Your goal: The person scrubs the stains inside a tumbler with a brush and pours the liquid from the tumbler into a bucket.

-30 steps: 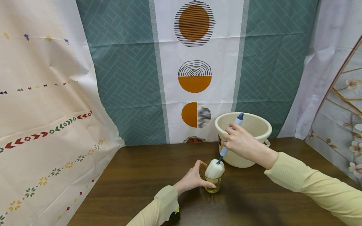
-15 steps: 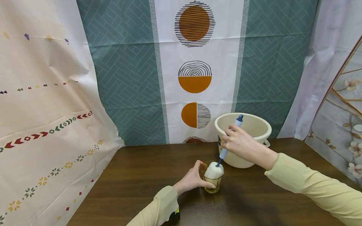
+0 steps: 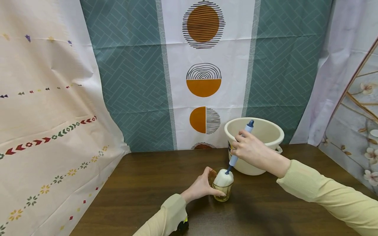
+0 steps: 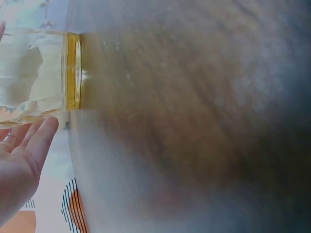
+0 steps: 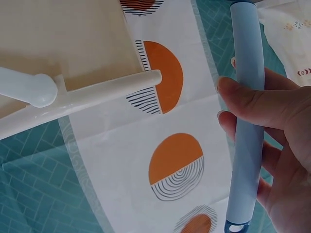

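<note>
Curving around the left side of a yellowish glass (image 3: 222,197), the left hand (image 3: 202,187) reaches in low from the lower left, its thumb along the near side and its fingers around the far side, gripping the glass upright on the brown table (image 3: 159,183). The left forearm slants upward in a pale yellow sleeve (image 3: 162,216), with a dark object (image 3: 183,226) just beside the cuff.

Higher up, the right hand (image 3: 251,149) comes in from the right and grips a brush (image 3: 234,159) by its light blue handle (image 5: 248,160). The right wrist view shows the thumb laid across the front of the handle and the fingers wrapped behind it. The right forearm slopes down toward the lower right, its sleeve (image 3: 325,191) bunched near the wrist.

The brush leans, its top end up and to the right, while its white head (image 3: 223,178) sits partly inside the glass and rises above the rim. Behind the right hand stands a cream bucket (image 3: 248,168), and a patterned curtain (image 3: 203,98) hangs behind the table.
</note>
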Demonstrator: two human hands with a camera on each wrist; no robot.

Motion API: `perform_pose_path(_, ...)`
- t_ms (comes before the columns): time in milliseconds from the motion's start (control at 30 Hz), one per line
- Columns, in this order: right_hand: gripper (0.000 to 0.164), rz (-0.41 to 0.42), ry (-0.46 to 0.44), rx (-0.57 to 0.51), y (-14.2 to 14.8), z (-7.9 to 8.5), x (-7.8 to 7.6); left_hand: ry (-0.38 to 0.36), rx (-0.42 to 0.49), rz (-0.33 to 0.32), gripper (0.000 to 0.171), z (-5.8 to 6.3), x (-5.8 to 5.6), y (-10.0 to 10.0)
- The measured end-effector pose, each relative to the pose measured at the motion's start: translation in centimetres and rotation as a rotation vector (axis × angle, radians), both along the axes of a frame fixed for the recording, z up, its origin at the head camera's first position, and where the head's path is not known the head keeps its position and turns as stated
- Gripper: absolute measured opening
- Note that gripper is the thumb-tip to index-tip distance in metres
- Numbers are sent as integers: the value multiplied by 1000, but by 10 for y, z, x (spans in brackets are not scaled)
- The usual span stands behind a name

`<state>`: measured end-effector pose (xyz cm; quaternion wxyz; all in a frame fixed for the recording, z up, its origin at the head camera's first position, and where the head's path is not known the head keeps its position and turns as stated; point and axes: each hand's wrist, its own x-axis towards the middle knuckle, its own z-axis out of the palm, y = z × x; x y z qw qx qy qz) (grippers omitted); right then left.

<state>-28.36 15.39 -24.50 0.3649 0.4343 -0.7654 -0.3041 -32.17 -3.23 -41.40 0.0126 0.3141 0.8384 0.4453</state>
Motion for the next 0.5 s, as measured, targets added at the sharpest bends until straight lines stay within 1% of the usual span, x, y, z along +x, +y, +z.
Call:
perform_pose_path(300, 22, -1, -6, -3, -1, 0, 0, 6, 5, 11, 68, 0, 1, 1)
perform_pose_path(500, 23, 9, -10, -22, -1, 0, -1, 9, 11, 3, 68, 1, 0, 1)
